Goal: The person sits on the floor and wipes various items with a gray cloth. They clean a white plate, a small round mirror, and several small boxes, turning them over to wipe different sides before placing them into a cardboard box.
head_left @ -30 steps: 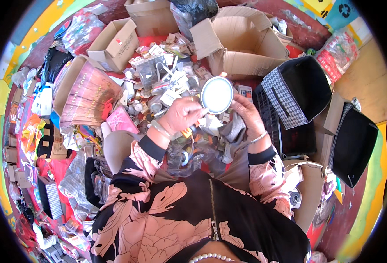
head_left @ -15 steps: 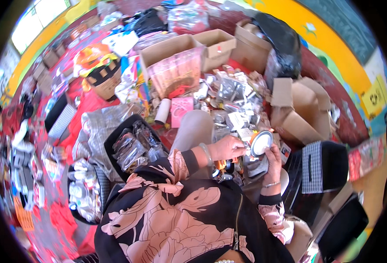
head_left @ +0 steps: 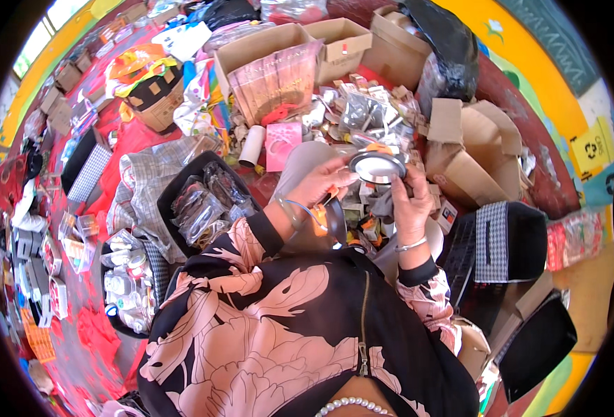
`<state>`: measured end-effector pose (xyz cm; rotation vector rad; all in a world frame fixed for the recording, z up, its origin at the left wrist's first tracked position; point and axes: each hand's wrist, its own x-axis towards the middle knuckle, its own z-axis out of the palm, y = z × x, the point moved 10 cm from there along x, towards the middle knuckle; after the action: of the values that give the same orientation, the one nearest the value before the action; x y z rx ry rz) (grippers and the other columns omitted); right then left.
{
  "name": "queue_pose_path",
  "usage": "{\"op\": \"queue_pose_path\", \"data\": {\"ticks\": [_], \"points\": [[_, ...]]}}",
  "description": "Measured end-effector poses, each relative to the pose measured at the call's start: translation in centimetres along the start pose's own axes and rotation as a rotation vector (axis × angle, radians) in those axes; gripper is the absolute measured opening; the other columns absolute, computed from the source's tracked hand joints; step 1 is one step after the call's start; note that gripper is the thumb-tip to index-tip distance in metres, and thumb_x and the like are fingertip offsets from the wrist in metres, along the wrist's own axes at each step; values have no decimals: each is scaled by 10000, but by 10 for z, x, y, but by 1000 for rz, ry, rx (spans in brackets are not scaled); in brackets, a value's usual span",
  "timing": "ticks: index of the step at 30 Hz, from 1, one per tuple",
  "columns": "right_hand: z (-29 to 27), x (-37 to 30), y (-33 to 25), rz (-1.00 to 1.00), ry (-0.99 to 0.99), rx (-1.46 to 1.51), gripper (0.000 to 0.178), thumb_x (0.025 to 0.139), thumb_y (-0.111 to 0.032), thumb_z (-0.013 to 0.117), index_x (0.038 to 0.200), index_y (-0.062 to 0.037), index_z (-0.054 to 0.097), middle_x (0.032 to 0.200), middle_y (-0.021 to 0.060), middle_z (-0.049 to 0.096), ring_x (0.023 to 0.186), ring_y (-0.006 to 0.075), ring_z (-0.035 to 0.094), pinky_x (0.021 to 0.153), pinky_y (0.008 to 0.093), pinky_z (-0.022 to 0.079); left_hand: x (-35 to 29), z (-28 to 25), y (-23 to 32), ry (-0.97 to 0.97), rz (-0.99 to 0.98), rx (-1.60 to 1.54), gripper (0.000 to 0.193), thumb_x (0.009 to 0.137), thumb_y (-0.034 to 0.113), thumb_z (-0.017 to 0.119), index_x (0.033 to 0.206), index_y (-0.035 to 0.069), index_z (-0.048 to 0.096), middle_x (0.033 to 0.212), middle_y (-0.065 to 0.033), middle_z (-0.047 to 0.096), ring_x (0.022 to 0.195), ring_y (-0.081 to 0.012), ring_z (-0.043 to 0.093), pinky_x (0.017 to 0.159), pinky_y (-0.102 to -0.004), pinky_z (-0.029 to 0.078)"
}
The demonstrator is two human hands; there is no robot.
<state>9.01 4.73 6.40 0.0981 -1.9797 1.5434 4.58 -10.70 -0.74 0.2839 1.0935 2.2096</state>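
Note:
Above my lap I hold a round lamp-like piece (head_left: 378,168) with a white face, a dark and silvery rim and an orange part at its top. My left hand (head_left: 321,182) pinches its left edge, and my right hand (head_left: 413,201) has its thumb and fingers on the right edge. Close under my left hand is an orange piece (head_left: 319,214) with a thin pale-blue loop; whether that hand also holds it I cannot tell. Below, a dark rounded thing (head_left: 335,224) is partly hidden by my left wrist.
A heap of small mixed items (head_left: 373,115) lies ahead. To its left are a black bin (head_left: 175,240) of bagged pieces and a checked basket (head_left: 157,267). An open cardboard box (head_left: 474,163) and a black checked bin (head_left: 522,240) stand at the right.
The round piece has moved left and up, its face tilting to a flatter oval. Both hands moved with it. The orange piece and pale-blue loop now show by my left wrist.

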Motion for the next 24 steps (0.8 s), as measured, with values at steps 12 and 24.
{"op": "queue_pose_path", "data": {"ticks": [12,24], "points": [[-37,-46,-56,-539,-35,-707,299,612,6,688,873,-101,590,928,67,616,737,256,622,619,333,507,38,60,-40,-139,-134,-544,374,871,141,433,1186,-43,513,1041,-118,625,949,-224,627,846,-352,518],[-70,-69,76,452,199,452,81,863,-20,607,936,-52,591,814,-16,612,701,54,533,644,192,443,93,-2,-123,66,-329,-656,419,893,376,446,902,-3,626,863,-163,660,805,-292,659,752,-436,541]]}}
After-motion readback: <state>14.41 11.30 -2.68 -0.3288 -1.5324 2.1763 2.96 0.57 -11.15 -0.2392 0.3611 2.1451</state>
